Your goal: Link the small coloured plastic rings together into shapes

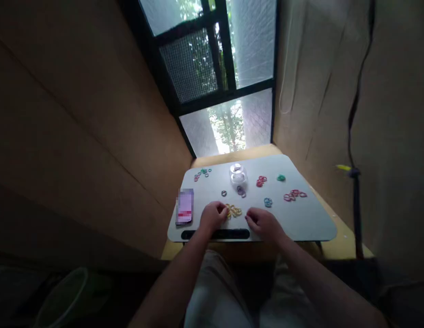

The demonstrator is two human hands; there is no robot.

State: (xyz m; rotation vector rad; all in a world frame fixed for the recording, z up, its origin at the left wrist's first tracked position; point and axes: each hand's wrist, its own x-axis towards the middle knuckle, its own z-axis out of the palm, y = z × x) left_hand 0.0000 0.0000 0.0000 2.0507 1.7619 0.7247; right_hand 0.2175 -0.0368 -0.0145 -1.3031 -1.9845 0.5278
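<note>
Clock directions are taken from the yellow rings (235, 211), which lie on the white table (310, 223) between the hands. Nearest, the black slot (230, 234) runs from 6 to 8 o'clock. The left hand (214, 215), at 9, has its fingers drawn in against the rings; whether it grips one cannot be told. The right hand (263, 222), at 4, is curled closed, its contents indiscernible. The phone (185, 207) lies at 9, blue rings (268, 202) toward 2; farther, the clear jar (238, 174) stands at 12.
</note>
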